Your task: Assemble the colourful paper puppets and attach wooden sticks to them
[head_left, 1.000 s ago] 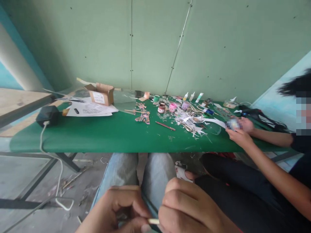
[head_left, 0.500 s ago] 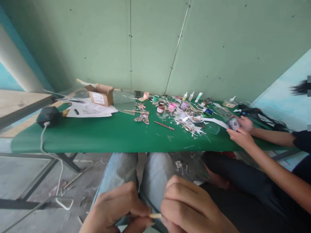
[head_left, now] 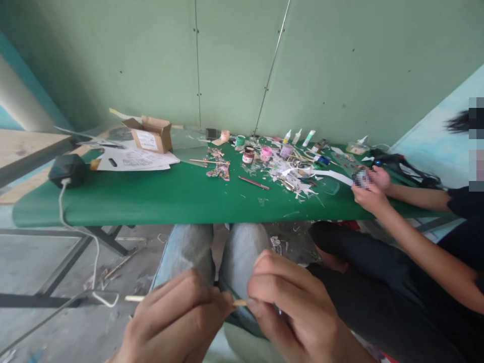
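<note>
Above my lap, my left hand [head_left: 176,315] and my right hand [head_left: 293,295] are close together, fingers curled. Between their fingertips shows a short length of a thin, pale wooden stick [head_left: 239,303]. Both hands pinch it. A pale stick end also juts out to the left of my left hand, seemingly the same stick, with its middle hidden by my fingers. On the green table [head_left: 170,201] in front lie a red pencil-like stick [head_left: 254,182] and a patterned, cut-out piece [head_left: 218,171] with a thin wooden stick across it.
Paint jars [head_left: 248,155], glue bottles [head_left: 297,136] and paper scraps [head_left: 298,184] clutter the table's middle. At left are a cardboard box [head_left: 153,136], printed papers [head_left: 136,160] and a black adapter [head_left: 68,170] with a cable. A co-worker's hands [head_left: 372,191] hold a blurred object at right.
Both hands have come up a little, still pinching the stick. My left fingers have turned, and the stick's left end now shows beyond them. The view has tilted slightly downward.
</note>
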Demonstrator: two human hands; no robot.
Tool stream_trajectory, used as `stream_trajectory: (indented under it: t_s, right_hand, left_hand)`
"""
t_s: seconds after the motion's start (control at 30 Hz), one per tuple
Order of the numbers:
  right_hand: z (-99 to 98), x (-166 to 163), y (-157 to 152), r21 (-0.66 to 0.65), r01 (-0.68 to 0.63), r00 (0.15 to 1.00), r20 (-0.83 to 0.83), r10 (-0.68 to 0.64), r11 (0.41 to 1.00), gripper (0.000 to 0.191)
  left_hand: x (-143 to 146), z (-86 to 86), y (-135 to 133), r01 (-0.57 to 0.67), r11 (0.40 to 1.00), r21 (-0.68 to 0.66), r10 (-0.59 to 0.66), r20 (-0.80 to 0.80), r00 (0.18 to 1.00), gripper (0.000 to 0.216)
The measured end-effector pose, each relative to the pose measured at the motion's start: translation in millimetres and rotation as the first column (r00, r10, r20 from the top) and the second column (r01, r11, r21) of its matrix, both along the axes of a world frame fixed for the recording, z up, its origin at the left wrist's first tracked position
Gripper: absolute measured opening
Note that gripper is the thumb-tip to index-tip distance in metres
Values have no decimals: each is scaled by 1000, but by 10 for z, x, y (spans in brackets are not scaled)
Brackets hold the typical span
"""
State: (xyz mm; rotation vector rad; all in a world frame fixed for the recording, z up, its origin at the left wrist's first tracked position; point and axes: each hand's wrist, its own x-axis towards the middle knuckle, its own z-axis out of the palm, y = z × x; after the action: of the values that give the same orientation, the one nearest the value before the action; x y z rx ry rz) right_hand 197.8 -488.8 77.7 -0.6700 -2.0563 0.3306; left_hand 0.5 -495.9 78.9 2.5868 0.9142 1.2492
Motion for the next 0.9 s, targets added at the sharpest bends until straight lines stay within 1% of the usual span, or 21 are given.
stream_trajectory:
  t_s: [0.07, 0.13, 0.23, 0.33, 0.47, 0.6, 0.7, 0.9]
  right_hand:
    - [-5, 13, 37, -24, -18, 1000, -25, 18, 1000, 16]
    - [-28, 41, 102, -49, -49, 998, -48, 47, 998, 15]
    - [-71, 97, 208, -35, -61, 997, -48, 59, 998, 9]
    - [-105, 131, 258, 1, 1, 999, -42, -1, 1000, 7]
    - [-151, 114, 230, -10, 80, 994, -78, -80, 997, 14]
    - [-165, 70, 201, -21, 92, 991, -96, -93, 996, 14]
    - [-136, 37, 209, -9, 71, 993, -98, -72, 997, 14]
    - [-86, 6, 240, 67, 25, 997, -69, -21, 997, 14]
  left_hand:
    - [-8, -21, 10, -10, 1000, 24, 11, -16, 1000, 21]
    - [-12, -50, 55, -22, 996, 87, 24, -12, 1000, 20]
    - [-5, -77, 171, -63, 983, 171, 56, 45, 997, 19]
    - [-5, -73, 267, -117, 978, 175, 101, 96, 990, 20]
    - [-33, -56, 277, -164, 969, 184, 146, 106, 984, 20]
    - [-54, -35, 235, -147, 971, 186, 132, 91, 987, 20]
    - [-54, -17, 228, -132, 974, 181, 119, 85, 989, 18]
    - [-62, -28, 248, -75, 987, 142, 67, 61, 996, 15]
